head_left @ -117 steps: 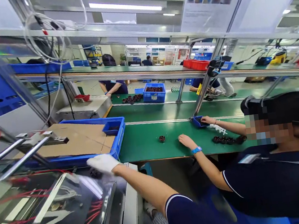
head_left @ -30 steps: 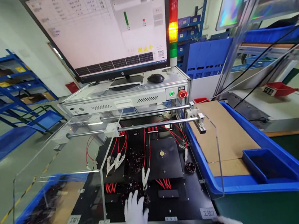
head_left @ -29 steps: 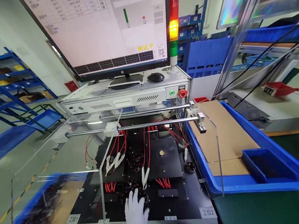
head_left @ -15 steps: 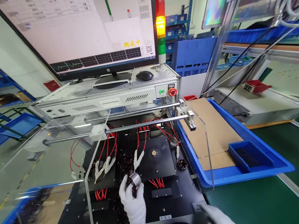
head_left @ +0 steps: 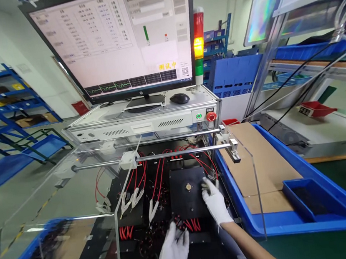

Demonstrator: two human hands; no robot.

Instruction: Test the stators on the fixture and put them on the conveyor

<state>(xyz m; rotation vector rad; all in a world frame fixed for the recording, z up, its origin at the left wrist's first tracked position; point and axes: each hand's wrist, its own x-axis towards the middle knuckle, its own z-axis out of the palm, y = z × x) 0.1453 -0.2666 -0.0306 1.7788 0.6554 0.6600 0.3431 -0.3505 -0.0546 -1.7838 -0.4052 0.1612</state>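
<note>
My left hand point(head_left: 174, 251), in a white glove, is low in the middle with its fingers curled round a small dark wound stator point(head_left: 178, 222). Its fingers hide part of the stator. Further right, my gloved right hand point(head_left: 215, 202) reaches over the right edge of a black square plate point(head_left: 182, 202) with a round brass-coloured knob point(head_left: 188, 187). Its fingers are apart and hold nothing I can see. Beyond them red leads run down to a white-sleeved clip point(head_left: 216, 183). More stators point(head_left: 148, 246) lie heaped beside my left hand. A white-sleeved pair of clips point(head_left: 153, 209) rests left of the plate.
A clear acrylic cover point(head_left: 118, 237) on steel rails point(head_left: 182, 152) stands at left. The monitor point(head_left: 111, 40) and a red stop button point(head_left: 211, 116) are behind. To the right is a blue tray point(head_left: 266, 225) with cardboard and a small blue bin point(head_left: 317, 204).
My right hand has risen from the lower edge to the plate's right side. My left hand has come lower with the stator. The pair of clips by the plate has shifted down-left, and the view has tilted up.
</note>
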